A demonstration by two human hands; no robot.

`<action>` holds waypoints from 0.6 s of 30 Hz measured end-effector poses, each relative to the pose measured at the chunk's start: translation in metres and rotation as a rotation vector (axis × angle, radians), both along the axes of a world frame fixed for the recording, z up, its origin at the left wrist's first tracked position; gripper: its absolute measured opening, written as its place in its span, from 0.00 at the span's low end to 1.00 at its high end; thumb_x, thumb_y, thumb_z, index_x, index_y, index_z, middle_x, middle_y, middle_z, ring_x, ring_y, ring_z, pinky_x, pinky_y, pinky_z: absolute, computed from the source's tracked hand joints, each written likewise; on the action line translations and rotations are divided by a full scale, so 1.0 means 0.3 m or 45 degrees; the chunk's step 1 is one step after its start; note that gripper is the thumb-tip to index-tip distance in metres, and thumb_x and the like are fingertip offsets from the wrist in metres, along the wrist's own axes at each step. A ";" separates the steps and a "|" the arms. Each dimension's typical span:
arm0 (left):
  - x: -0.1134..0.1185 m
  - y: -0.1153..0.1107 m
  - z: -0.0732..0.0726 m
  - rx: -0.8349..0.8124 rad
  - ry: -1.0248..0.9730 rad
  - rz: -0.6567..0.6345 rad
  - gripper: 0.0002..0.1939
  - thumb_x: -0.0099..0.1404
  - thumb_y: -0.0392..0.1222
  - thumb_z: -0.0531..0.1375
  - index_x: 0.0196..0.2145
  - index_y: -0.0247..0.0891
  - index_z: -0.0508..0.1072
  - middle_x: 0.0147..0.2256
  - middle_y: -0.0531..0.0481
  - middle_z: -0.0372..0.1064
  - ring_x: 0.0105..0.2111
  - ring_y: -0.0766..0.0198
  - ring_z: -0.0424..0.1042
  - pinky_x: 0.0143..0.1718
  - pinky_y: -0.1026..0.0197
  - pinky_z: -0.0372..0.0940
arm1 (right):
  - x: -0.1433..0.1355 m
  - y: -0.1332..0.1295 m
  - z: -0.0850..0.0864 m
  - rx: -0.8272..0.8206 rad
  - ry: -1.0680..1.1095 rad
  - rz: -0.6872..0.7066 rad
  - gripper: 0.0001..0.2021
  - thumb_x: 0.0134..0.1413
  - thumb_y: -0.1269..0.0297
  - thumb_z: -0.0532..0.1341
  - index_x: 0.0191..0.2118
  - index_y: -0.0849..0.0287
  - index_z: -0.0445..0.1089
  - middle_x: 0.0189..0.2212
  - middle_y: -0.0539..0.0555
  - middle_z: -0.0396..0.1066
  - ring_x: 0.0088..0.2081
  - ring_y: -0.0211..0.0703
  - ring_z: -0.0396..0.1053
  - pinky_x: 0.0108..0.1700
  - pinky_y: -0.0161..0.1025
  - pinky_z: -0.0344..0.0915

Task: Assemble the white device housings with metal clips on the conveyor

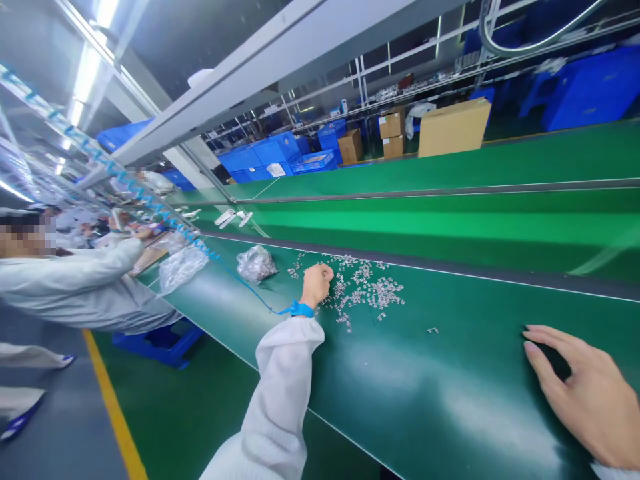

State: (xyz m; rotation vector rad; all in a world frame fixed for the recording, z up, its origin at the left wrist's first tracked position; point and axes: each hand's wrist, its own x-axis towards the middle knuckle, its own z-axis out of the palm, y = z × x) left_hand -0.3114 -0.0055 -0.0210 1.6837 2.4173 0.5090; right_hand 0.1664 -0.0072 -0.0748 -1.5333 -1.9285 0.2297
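Observation:
Many small metal parts (385,292) lie scattered on the green table (380,393). My left hand (317,283), with a blue strap (301,309) at the wrist, is at the left edge of the scatter. Its fingers are curled together, and what they hold, if anything, is too small to make out. At the right, my right hand (583,390) hovers over the table, thumb and forefinger apart around what looks like a dark gap, holding nothing visible. One small part (433,330) lies alone between the hands. A clear bag of parts (256,264) stands left of my left hand.
A blue coiled cord (120,177) runs from the upper left to the wrist strap. Another clear bag (183,267) lies farther left, near a seated person (85,280). Behind the table runs a green belt (400,227) with a dark rail. A metal beam (260,73) crosses overhead.

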 end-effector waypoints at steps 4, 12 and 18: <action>0.101 0.000 0.019 -0.010 0.016 -0.098 0.16 0.69 0.46 0.58 0.51 0.37 0.70 0.51 0.43 0.68 0.46 0.58 0.71 0.47 0.49 0.69 | -0.013 -0.013 0.035 -0.045 -0.040 0.009 0.17 0.55 0.49 0.53 0.38 0.52 0.73 0.46 0.56 0.77 0.46 0.61 0.71 0.48 0.58 0.68; 0.249 0.008 0.018 -0.066 0.060 -0.115 0.16 0.69 0.46 0.58 0.51 0.36 0.69 0.50 0.43 0.69 0.45 0.58 0.72 0.45 0.50 0.70 | -0.013 -0.011 0.028 -0.084 -0.050 -0.011 0.19 0.55 0.46 0.51 0.38 0.51 0.73 0.46 0.54 0.77 0.45 0.59 0.71 0.46 0.57 0.69; 0.364 0.061 0.032 0.017 0.072 -0.230 0.15 0.68 0.46 0.59 0.49 0.36 0.71 0.51 0.43 0.68 0.51 0.55 0.69 0.52 0.45 0.65 | -0.012 -0.013 0.036 -0.060 -0.040 -0.001 0.17 0.54 0.48 0.52 0.37 0.50 0.74 0.45 0.53 0.77 0.43 0.59 0.72 0.45 0.57 0.69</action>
